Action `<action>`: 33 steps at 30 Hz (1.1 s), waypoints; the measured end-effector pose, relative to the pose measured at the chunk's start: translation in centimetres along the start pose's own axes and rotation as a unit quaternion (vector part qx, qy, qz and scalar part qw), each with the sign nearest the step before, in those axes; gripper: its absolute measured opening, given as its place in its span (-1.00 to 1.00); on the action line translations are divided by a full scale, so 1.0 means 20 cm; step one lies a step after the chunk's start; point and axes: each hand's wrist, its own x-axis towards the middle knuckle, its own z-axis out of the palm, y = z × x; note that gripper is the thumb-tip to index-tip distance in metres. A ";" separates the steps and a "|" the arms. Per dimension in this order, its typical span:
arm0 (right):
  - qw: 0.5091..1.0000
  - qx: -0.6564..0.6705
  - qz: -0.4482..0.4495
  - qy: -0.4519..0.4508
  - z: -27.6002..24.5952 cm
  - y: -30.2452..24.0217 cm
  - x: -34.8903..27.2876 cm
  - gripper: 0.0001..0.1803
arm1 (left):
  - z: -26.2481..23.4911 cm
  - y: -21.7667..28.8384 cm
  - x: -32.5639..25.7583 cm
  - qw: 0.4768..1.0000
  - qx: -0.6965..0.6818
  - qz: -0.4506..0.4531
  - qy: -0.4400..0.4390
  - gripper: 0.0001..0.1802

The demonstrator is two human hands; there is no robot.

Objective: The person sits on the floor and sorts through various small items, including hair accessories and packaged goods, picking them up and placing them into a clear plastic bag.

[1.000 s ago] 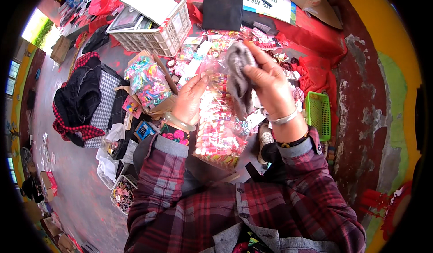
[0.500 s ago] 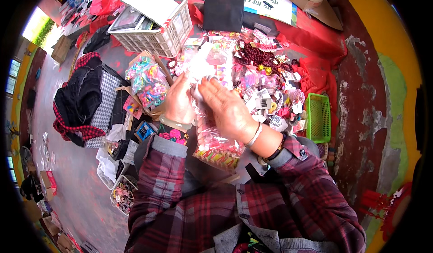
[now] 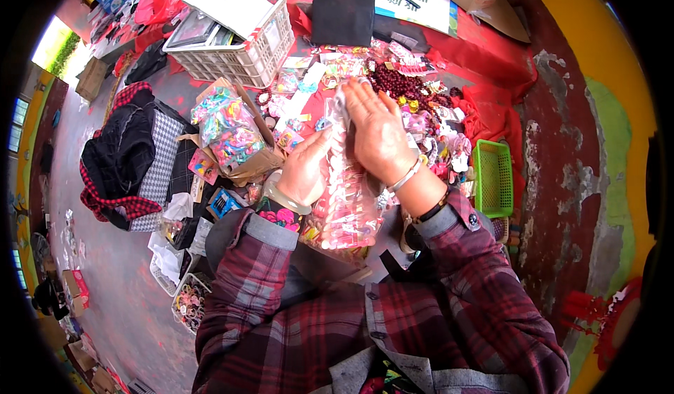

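Observation:
A clear plastic bag of small pink and red trinkets (image 3: pixel 345 208) stands upright between my two hands, in front of my chest. My left hand (image 3: pixel 303 169) grips its left side from below. My right hand (image 3: pixel 379 136) lies flat against the upper right of the bag, fingers pointing up and pressed on the plastic. Both wrists carry bangles, and plaid sleeves cover my forearms. Behind the bag, small colourful hair accessories (image 3: pixel 421 106) lie spread on a red cloth (image 3: pixel 491 57).
A white plastic crate (image 3: pixel 239 43) stands at the back left, with a cardboard box of coloured hair ties (image 3: pixel 235 138) in front of it. A small green basket (image 3: pixel 493 178) sits to the right. Dark folded clothes (image 3: pixel 123 155) lie on the left. A black flat case (image 3: pixel 342 14) lies at the back.
My right hand held a grey cloth above the bag, then came down onto it. It now lies flat on the upper bag with no cloth visible.

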 end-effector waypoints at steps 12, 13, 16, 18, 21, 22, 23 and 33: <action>0.833 0.484 0.230 0.137 -0.29 0.25 0.09 -0.78 | -0.08 0.04 0.05 0.994 -0.084 0.035 0.061 -0.59; 0.844 0.471 0.219 0.134 -0.30 0.26 0.08 -0.79 | -0.07 0.04 0.05 0.994 -0.086 0.037 0.060 -0.59; 0.873 0.446 0.145 0.132 -0.36 0.27 0.08 -0.81 | -0.05 0.07 0.05 0.994 -0.077 0.046 0.062 -0.59; 0.866 0.467 0.081 0.159 -0.39 0.27 0.10 -0.81 | -0.05 0.08 0.04 0.995 -0.054 0.053 0.067 -0.59; 0.753 0.614 0.131 0.197 -0.49 0.28 0.09 -0.74 | -0.03 0.10 0.05 0.994 -0.061 0.060 0.065 -0.61; 0.697 0.677 0.122 0.204 -0.52 0.32 0.08 -0.69 | -0.02 0.10 0.05 0.993 -0.065 0.064 0.079 -0.62; 0.674 0.686 0.112 0.250 -0.52 0.38 0.08 -0.62 | -0.02 0.11 0.05 0.991 -0.068 0.066 0.093 -0.63; 0.443 0.771 0.443 0.113 -0.13 0.22 -0.17 -0.76 | -0.06 0.13 0.04 0.992 -0.082 0.058 0.076 -0.66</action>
